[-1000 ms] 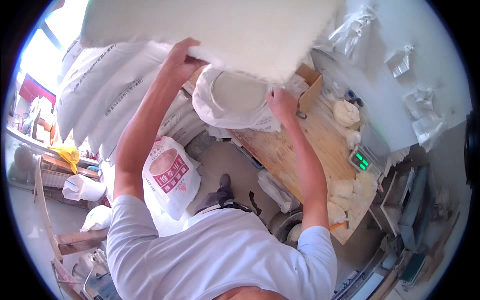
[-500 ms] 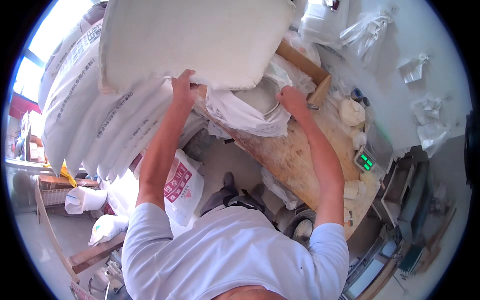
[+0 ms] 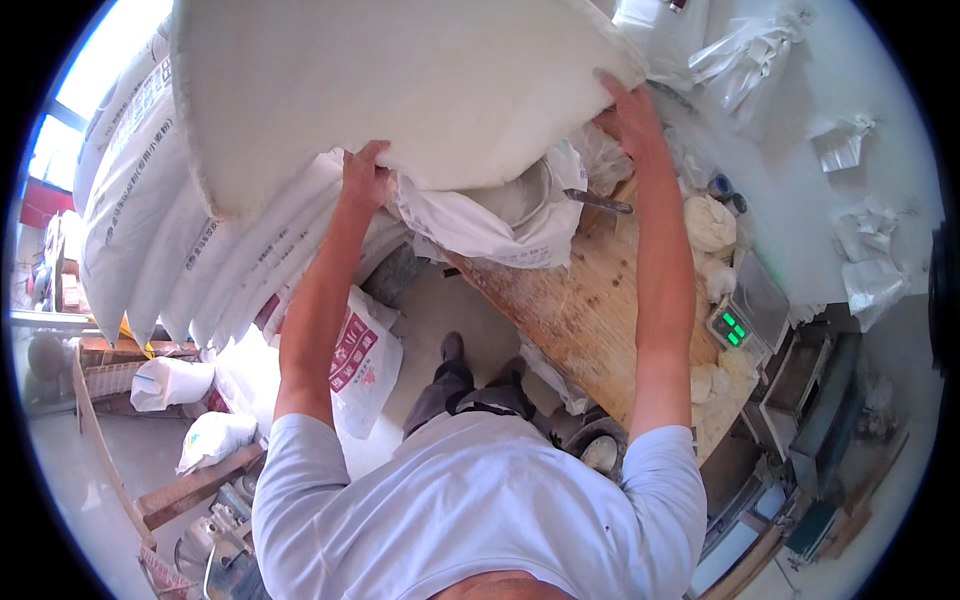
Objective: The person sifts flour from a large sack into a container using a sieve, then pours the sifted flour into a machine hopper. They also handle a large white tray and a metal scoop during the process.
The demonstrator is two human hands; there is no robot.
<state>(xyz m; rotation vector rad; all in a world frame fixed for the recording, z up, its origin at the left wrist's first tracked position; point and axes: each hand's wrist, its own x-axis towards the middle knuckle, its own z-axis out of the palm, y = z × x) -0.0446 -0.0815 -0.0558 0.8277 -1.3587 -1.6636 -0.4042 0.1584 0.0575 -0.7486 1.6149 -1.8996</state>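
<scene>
We hold large white slab [image 3: 390, 80] raised at top of view, partly hiding things below; stacked sacks [image 3: 150, 225] at left lie one over another, seemingly to save room; bench [image 3: 575, 305] supports rest at right; white plastic [image 3: 485, 228] surrounds round vessel [image 3: 527, 198], perhaps against dust; scale [image 3: 757, 308] sits lit; left hand [image 3: 366, 176] clamps slab's near edge, right hand [image 3: 633, 120] its right edge, well apart, probably balancing width; dark tool [image 3: 600, 202] lies beside vessel.
</scene>
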